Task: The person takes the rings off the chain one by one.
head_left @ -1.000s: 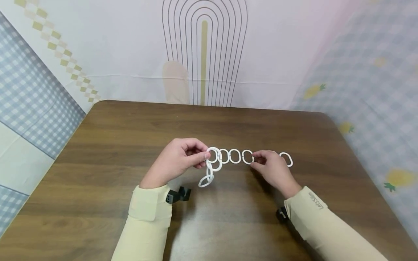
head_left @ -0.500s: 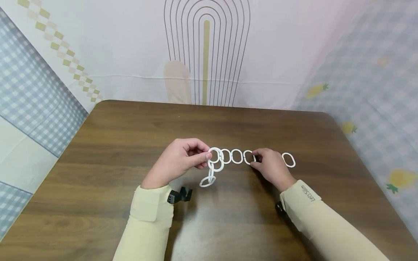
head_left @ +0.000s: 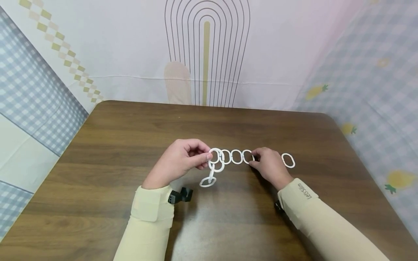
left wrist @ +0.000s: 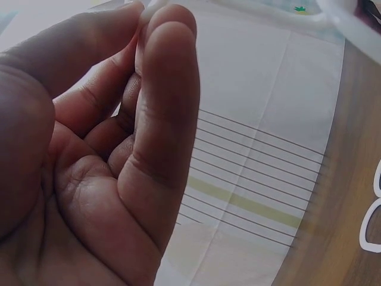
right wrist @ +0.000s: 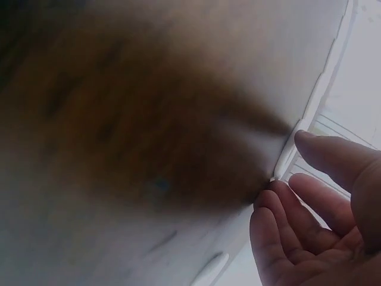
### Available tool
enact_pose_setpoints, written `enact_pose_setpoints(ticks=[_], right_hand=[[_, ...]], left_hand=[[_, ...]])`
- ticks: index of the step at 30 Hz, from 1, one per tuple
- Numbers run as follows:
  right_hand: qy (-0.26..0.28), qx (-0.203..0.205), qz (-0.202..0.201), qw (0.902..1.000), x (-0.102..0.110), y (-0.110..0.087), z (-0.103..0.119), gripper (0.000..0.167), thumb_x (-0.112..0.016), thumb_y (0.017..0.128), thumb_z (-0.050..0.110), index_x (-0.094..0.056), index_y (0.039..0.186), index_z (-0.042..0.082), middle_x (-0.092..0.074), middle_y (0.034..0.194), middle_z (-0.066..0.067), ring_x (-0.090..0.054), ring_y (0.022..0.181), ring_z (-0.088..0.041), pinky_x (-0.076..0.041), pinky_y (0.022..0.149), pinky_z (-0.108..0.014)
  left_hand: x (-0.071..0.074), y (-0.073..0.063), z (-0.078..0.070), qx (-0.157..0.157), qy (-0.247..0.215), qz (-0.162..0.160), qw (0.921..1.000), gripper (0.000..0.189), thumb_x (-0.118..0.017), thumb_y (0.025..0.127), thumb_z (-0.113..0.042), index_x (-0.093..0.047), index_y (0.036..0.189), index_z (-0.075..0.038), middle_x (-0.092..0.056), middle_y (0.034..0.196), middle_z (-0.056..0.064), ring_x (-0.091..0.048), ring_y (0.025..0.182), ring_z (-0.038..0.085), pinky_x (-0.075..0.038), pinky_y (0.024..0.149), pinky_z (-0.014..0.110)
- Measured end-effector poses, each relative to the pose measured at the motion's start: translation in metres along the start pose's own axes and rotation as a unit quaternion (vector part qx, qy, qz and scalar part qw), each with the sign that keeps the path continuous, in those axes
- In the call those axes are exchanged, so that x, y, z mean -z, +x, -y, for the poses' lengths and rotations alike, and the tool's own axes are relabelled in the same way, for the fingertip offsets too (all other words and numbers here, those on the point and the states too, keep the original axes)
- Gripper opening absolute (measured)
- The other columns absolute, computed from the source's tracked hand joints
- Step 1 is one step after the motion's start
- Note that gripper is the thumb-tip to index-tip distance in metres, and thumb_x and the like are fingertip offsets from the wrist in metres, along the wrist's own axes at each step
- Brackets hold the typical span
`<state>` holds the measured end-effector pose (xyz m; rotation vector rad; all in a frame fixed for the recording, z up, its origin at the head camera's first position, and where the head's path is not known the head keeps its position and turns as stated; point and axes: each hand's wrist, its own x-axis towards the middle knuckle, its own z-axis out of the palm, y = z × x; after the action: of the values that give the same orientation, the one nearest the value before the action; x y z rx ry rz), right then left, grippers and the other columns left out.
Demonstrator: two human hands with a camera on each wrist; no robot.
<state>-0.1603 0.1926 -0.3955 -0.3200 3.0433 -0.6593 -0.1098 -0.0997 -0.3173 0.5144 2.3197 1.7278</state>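
Observation:
My left hand [head_left: 177,163] pinches a white oval plastic link between thumb and fingertips, above the table. Other linked ovals dangle from it, the lowest link [head_left: 201,184] tilted. In the left wrist view the pinched fingertips show at the top, with part of a white link [left wrist: 351,30] beside them. Several ovals lie in a row on the table, among them a link [head_left: 236,150] between the two hands. At the row's right end my right hand [head_left: 271,165] holds an oval link [right wrist: 289,152] by its edges, thumb on one side and fingers on the other.
One separate white link [head_left: 293,164] lies to the right of my right hand. Everything rests on a brown wood-grain table [head_left: 130,127]. A patterned cloth [head_left: 130,43] hangs behind the far edge. Black wrist mounts [head_left: 180,195] sit at the cuffs.
My right hand has shifted slightly left along the row, and the separate link beyond it now shows in full. The left hand holds its chain almost still.

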Motion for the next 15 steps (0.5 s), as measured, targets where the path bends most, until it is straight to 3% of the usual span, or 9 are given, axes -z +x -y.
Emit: enact_pose_setpoints(ticks=[8,15], right_hand=[[0.014,-0.012,0.005,0.9998,0.001,-0.0011,0.0022,0.031,-0.078,0.087,0.017,-0.072,0.111,-0.001,-0.072,0.109,-0.017,-0.066,0.103,-0.035,-0.049,0.093,-0.05],[0.041,-0.018,-0.003,0.999,0.0009,-0.0058,0.0033,0.031,-0.078,0.088,0.02,-0.072,0.111,0.0,-0.07,0.105,-0.015,-0.065,0.097,-0.031,-0.05,0.089,-0.048]], left_hand=[[-0.0002,-0.0001,-0.0002,0.005,0.004,-0.002,1.0,0.005,-0.074,0.092,-0.013,-0.074,0.095,-0.009,-0.069,0.08,0.006,-0.067,0.073,0.022,-0.059,0.072,0.037],[-0.0004,0.0008,0.0004,0.007,-0.002,0.0,1.0,0.011,-0.074,0.092,-0.014,-0.073,0.098,-0.004,-0.069,0.081,0.008,-0.067,0.073,0.023,-0.059,0.073,0.035]])
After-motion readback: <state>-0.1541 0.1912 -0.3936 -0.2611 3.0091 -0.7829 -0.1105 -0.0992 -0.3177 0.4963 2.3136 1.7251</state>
